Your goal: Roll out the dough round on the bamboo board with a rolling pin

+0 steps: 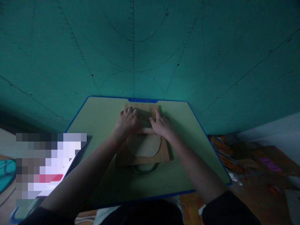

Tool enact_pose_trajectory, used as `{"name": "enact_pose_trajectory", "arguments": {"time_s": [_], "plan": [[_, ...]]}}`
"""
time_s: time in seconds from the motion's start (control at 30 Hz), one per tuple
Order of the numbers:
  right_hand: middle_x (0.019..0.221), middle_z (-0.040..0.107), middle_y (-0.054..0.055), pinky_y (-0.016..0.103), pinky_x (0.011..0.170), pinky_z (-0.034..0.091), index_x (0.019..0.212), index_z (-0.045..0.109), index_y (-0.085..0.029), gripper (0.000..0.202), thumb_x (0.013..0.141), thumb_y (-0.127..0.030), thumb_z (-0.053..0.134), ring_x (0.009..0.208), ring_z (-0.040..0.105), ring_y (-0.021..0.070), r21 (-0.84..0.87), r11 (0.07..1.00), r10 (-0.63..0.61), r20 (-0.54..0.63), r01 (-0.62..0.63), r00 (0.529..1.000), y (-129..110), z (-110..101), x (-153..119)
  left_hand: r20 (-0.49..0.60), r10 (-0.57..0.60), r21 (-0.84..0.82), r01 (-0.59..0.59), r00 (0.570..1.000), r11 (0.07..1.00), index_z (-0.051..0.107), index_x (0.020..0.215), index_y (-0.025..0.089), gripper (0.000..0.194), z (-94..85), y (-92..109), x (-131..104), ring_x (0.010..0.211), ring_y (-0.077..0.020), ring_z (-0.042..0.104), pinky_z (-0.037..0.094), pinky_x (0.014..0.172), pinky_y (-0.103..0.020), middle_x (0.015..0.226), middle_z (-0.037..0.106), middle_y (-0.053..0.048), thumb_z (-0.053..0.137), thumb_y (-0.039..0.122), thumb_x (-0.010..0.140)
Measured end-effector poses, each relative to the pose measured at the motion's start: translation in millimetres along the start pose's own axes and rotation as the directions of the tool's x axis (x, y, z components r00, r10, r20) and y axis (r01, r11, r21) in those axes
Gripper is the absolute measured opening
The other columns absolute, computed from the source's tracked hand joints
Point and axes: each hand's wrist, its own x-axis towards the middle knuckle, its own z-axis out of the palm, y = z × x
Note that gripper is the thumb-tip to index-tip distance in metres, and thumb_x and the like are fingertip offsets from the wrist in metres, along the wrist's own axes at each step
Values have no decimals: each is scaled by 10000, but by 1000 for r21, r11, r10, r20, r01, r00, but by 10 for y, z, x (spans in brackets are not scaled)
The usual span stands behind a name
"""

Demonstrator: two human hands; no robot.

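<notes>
A flat, rounded sheet of dough (144, 146) lies on a wooden cutting board (122, 159). Across its far edge rests a pale rolling pin (147, 130), whose ends are hidden under my hands. My left hand (128, 119) bears down on the pin's left part, fingers bent over it. On the right part sits my right hand (162, 125), its thumb and forefinger pointing forward and the palm over the pin. At the board's near edge a loop handle (145, 168) lies on the table.
The board is on a pale table (187, 150) with a blue rim, up against a green wall (150, 56) with drawn lines. At the left is a blurred-out bright object (56, 165). To the right, a pile of orange-brown items (225, 153) and a pink sheet (269, 164) lie beyond the table.
</notes>
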Motion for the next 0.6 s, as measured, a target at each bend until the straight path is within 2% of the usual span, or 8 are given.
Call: {"name": "enact_pose_trajectory", "arguments": {"time_s": [0.07,0.17,0.27,0.43,0.5,0.6], "plan": [[1529,462,257,554,1155,321,1621,137,-79,751,1018,-488,321,1411,452,377,-39,999,-24,13,25,1000,-1,-4,-61,-43,12,5,-11,999,1000,577,1241,112,401,10,7,-76,1162,-368,591,498,913,-487,1263,613,-222,379,345,983],[1590,381,247,580,1175,279,1624,140,-85,739,1018,-472,309,1467,370,382,-70,997,-18,62,23,998,-8,-6,-162,-86,-8,5,9,996,1000,604,1214,114,407,-17,45,-194,1213,-371,575,478,959,-502,1294,613,-230,353,344,991],[1614,348,232,589,1181,259,1624,168,-101,698,1020,-426,294,1481,348,379,-100,994,-28,46,32,999,-29,6,-310,-69,-31,0,31,997,1000,607,1259,93,451,-77,106,-327,1308,-374,529,437,1034,-517,1382,582,-245,366,361,986],[1608,361,229,561,1196,246,1611,223,-85,659,1005,-332,302,1471,368,356,-179,977,-129,-79,114,988,-41,29,-616,-60,-43,11,43,997,999,603,1305,72,477,-150,194,-569,1386,-391,470,382,1090,-545,1452,542,-265,368,327,978],[1594,382,233,551,1189,265,1606,232,-73,651,1008,-324,289,1451,396,355,-184,971,-168,-74,152,983,-31,17,-678,-47,-25,41,27,999,999,606,1300,80,473,-163,211,-629,1382,-390,473,390,1078,-545,1456,540,-261,353,324,983],[1593,386,224,563,1149,327,1602,253,-88,654,1003,-346,304,1418,435,370,-137,976,-174,-1,172,985,-23,-27,-634,-2,-14,63,14,1000,998,603,1294,103,463,-184,214,-618,1371,-371,480,408,1058,-529,1437,558,-238,334,326,991]]}}
